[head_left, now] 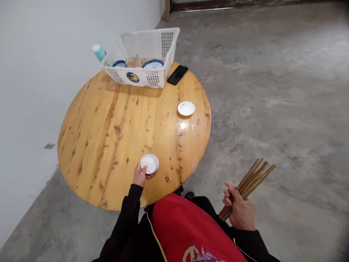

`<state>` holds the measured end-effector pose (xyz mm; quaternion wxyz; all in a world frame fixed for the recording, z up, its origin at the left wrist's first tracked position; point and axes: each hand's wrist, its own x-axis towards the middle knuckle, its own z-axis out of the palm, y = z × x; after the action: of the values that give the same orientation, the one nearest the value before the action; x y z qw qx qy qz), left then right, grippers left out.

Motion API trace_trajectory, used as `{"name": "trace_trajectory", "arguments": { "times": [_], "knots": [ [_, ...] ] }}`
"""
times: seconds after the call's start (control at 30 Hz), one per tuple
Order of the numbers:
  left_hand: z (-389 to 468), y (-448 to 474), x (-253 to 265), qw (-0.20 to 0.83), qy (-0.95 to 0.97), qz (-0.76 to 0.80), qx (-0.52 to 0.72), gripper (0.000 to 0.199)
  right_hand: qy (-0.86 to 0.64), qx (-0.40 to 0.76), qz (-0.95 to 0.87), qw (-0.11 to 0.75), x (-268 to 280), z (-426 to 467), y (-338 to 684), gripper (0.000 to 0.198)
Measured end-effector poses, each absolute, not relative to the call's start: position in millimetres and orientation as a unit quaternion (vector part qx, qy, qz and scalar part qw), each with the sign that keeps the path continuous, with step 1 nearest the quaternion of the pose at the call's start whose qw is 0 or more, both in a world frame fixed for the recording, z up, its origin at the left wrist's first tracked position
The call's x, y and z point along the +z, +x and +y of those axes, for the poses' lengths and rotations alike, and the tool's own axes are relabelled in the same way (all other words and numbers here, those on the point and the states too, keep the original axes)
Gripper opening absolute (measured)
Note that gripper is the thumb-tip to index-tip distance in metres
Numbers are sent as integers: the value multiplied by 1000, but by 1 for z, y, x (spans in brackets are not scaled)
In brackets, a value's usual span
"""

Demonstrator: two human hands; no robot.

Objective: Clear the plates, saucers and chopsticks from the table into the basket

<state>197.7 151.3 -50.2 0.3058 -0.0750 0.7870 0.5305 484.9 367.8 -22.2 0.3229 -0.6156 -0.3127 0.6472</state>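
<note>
My left hand [139,176] grips a small stack of white saucers [149,163] near the front edge of the round wooden table [109,145]. Off the table's right side, my right hand [241,209] holds a bundle of several brown chopsticks [253,180] that point up and to the right over the floor. One more white saucer [186,108] lies alone near the table's right edge.
A white plastic basket [148,54] with blue-patterned bowls [152,64] stands at the table's far edge, a teal-capped bottle [100,54] leaning at its left corner. A black phone [177,74] lies beside the basket. White wall on the left, concrete floor on the right.
</note>
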Motion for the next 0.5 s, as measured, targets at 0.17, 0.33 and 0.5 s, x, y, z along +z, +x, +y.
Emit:
{"name": "trace_trajectory", "arguments": {
  "times": [0.17,0.33,0.5],
  "knots": [
    [215,191,-39,286,-26,765,577,42,-613,669,-296,298,-15,398,464,61],
    [307,171,-31,273,24,775,569,29,-599,673,-326,287,-9,443,457,58],
    [401,152,-28,216,65,846,483,32,-579,680,-354,277,-6,508,448,55]
  ]
}}
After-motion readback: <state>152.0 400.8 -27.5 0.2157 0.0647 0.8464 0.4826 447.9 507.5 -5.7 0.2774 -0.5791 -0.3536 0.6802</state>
